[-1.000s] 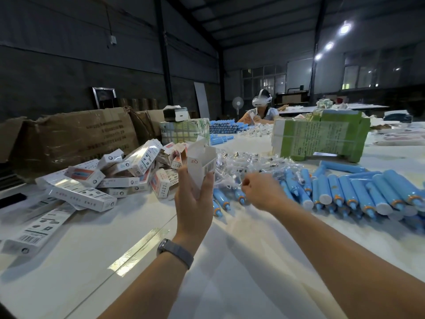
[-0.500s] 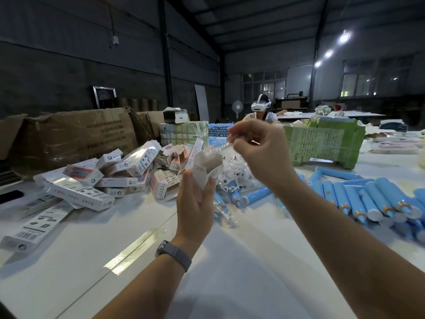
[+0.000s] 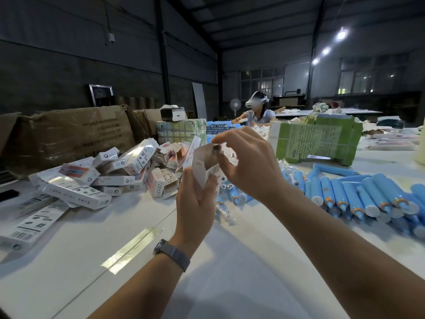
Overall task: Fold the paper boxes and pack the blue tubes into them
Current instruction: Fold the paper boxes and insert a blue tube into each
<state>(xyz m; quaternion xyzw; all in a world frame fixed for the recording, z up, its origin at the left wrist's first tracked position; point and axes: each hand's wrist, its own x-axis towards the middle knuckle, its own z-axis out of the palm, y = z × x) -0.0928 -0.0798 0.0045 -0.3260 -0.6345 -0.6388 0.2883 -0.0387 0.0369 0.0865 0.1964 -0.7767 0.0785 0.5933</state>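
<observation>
A paper box (image 3: 204, 168) is held upright above the surface (image 3: 96, 245), gripped low by the left hand (image 3: 195, 203); its open top is pinched by the right hand (image 3: 247, 164), a small item seemingly fed in, too blurred to name; packing step judged in hand; blue tubes (image 3: 349, 199) lie well apart at right; next, one is to be fetched and the flap tucked.

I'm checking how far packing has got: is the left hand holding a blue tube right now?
No, the left hand grips a white paper box; the blue tubes lie on the table.
</observation>
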